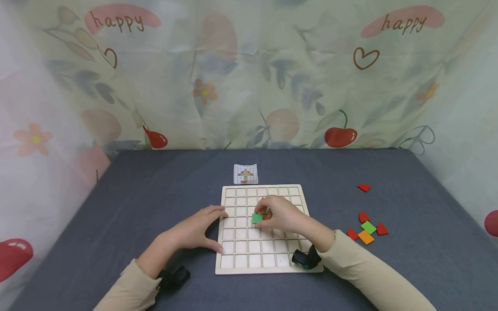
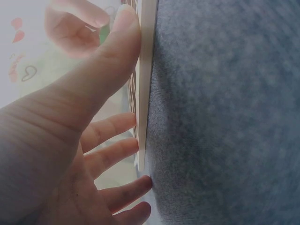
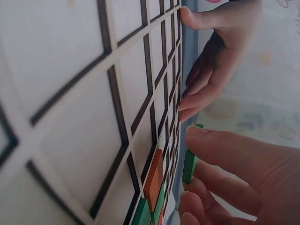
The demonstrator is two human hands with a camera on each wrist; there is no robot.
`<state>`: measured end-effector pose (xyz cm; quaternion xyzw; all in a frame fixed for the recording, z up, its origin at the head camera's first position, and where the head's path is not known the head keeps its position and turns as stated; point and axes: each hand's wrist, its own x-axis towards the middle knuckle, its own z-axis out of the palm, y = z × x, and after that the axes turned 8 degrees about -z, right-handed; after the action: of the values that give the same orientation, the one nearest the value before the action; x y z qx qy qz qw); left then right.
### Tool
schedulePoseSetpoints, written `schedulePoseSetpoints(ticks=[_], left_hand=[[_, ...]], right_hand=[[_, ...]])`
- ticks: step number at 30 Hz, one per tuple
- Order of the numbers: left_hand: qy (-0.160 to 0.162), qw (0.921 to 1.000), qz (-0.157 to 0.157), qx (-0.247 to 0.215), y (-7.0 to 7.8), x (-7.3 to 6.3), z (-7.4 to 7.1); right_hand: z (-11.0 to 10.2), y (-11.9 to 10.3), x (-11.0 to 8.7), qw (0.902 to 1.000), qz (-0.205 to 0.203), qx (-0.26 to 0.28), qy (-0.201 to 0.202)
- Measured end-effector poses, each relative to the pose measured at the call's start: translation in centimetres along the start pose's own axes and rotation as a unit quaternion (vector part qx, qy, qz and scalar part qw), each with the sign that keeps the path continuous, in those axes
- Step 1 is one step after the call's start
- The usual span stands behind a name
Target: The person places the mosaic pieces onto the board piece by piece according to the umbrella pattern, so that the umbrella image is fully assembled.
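Observation:
A pale wooden grid board (image 1: 239, 261) lies on the table. My left hand (image 1: 194, 230) rests at its left edge, thumb and fingers spread along the rim. Over the middle of the board, my right hand (image 1: 283, 214) pinches a square green tile (image 3: 189, 165) between thumb and fingers. In the right wrist view that tile is just off the board surface. Nearby, an orange tile (image 3: 153, 180) and a green tile (image 3: 141, 213) sit in grid cells, with more green and red partly showing behind them. From the head view, the right hand covers part of these tiles.
A small printed card (image 1: 245, 174) with a coloured arrow-like pattern lies behind the board. To the right are loose tiles: an orange square (image 1: 365, 237), a light green square (image 1: 368, 227) and several red pieces (image 1: 382, 229). A patterned cloth (image 1: 249, 65) hangs behind the table.

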<state>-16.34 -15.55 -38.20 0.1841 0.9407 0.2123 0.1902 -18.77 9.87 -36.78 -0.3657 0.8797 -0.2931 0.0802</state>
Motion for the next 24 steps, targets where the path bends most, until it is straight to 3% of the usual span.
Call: schedulePoseSetpoints(ticks=[24], left_hand=[[0.004,1.0,0.008,-0.004,-0.2,0.0,0.0]], right_hand=[[0.9,-0.3,1.5,0.999,0.037,-0.014,-0.022]])
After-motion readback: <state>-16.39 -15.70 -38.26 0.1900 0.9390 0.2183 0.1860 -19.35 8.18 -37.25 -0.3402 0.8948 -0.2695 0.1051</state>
